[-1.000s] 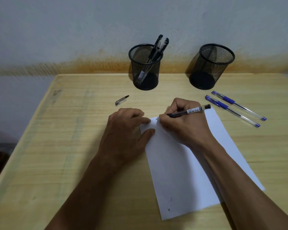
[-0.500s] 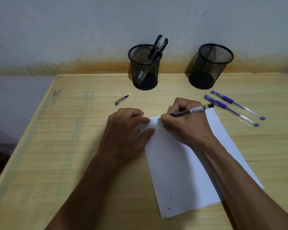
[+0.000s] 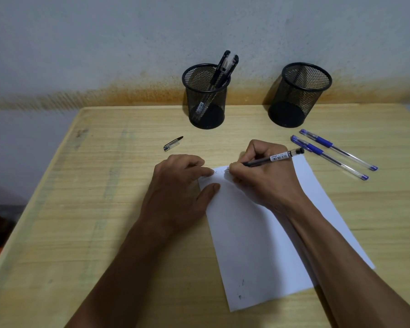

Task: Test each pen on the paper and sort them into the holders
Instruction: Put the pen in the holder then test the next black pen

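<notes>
My right hand point(image 3: 268, 176) grips a black pen point(image 3: 276, 158) with its tip down on the top edge of the white paper point(image 3: 258, 237), next to small ink marks. My left hand point(image 3: 178, 185) lies flat and presses the paper's top left corner with spread fingers. The pen's cap point(image 3: 172, 144) lies loose on the table to the left. Two blue capped pens point(image 3: 329, 155) lie side by side to the right of the paper. The left mesh holder point(image 3: 206, 95) has black pens in it. The right mesh holder point(image 3: 300, 93) looks empty.
The wooden table point(image 3: 92, 209) stands against a grey wall with a rust-coloured stain along its base. Both holders stand at the table's far edge. The table's left edge runs diagonally, with dark floor beyond it.
The pen tip has shifted slightly to the right along the paper's top edge, leaving small marks. My left hand has stayed in place.
</notes>
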A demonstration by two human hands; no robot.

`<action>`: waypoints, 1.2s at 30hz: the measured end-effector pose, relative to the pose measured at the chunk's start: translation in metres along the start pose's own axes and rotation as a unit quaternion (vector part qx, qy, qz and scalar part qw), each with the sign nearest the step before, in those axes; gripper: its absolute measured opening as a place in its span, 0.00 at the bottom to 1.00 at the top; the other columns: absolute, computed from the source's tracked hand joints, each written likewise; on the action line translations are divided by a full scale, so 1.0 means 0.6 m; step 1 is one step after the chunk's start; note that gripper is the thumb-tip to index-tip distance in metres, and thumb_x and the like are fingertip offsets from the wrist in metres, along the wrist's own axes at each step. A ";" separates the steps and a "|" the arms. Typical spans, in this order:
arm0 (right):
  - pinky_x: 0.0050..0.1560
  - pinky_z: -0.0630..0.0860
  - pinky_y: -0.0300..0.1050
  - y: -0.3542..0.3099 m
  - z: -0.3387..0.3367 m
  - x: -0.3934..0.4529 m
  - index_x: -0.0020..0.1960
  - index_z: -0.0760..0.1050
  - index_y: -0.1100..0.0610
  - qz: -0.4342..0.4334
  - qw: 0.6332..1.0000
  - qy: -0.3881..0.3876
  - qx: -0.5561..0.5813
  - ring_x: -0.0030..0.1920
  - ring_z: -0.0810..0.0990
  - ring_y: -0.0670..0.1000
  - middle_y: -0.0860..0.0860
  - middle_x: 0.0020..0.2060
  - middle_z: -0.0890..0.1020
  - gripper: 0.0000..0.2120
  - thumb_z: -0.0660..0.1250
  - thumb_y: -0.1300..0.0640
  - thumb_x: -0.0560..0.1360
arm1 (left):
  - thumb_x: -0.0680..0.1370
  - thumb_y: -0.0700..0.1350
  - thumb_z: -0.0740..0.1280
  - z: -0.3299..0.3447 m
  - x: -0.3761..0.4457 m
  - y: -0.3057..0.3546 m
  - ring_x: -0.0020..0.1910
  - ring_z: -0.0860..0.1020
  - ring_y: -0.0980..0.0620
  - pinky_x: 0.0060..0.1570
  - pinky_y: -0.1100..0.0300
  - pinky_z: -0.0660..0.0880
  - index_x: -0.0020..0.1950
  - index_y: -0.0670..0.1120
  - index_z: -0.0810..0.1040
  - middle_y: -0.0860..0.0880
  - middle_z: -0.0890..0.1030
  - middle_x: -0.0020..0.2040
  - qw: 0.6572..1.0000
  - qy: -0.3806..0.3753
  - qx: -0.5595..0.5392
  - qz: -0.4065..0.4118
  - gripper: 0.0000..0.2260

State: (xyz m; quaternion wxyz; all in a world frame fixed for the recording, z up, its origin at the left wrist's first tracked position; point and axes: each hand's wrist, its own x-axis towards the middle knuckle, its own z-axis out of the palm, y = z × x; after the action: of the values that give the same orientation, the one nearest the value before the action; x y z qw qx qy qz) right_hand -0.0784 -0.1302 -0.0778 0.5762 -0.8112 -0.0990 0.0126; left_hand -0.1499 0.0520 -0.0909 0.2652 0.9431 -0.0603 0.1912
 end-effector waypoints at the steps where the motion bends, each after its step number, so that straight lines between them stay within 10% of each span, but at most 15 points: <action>1: 0.32 0.78 0.53 0.000 0.000 0.000 0.31 0.75 0.58 0.000 1.000 -0.001 -0.001 0.31 0.80 0.54 0.57 0.30 0.83 0.09 0.75 0.64 0.65 | 0.71 0.56 0.68 0.000 0.000 0.000 0.52 0.79 0.48 0.52 0.47 0.75 0.50 0.50 0.85 0.51 0.83 0.52 1.000 0.000 0.002 0.001 0.15; 36: 0.33 0.78 0.50 -0.014 -0.004 -0.009 0.33 0.77 0.59 0.007 1.000 -0.007 -0.012 0.32 0.81 0.52 0.55 0.30 0.84 0.09 0.75 0.65 0.67 | 0.71 0.56 0.70 0.003 -0.001 -0.002 0.53 0.80 0.48 0.52 0.45 0.76 0.51 0.50 0.85 0.50 0.83 0.53 1.000 0.000 0.009 0.001 0.14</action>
State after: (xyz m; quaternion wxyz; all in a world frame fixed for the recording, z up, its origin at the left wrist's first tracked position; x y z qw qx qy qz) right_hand -0.0843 -0.1309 -0.0698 0.5652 -0.8189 -0.0974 0.0217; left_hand -0.1493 0.0524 -0.0929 0.2566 0.9454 -0.0600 0.1920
